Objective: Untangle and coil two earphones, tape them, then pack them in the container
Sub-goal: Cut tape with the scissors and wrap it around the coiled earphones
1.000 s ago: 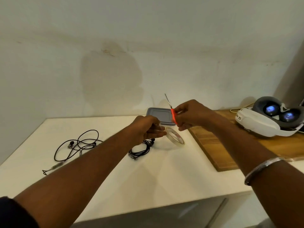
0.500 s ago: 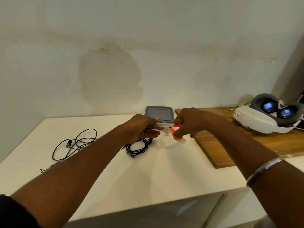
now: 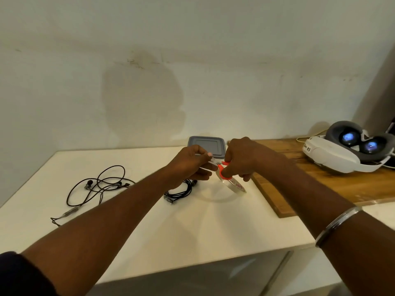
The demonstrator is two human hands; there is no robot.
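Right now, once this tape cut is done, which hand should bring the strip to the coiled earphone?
Left. The left hand already pinches the end pulled from the tape roll and hangs just above the coiled earphone. The right hand is busy gripping the orange scissors, farther from the coil.

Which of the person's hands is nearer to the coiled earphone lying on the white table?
Left. The left hand, pinching the pulled end of the tape, is just above the coiled earphone; the right hand, gripping orange-handled scissors, is farther off to the earphone's right.
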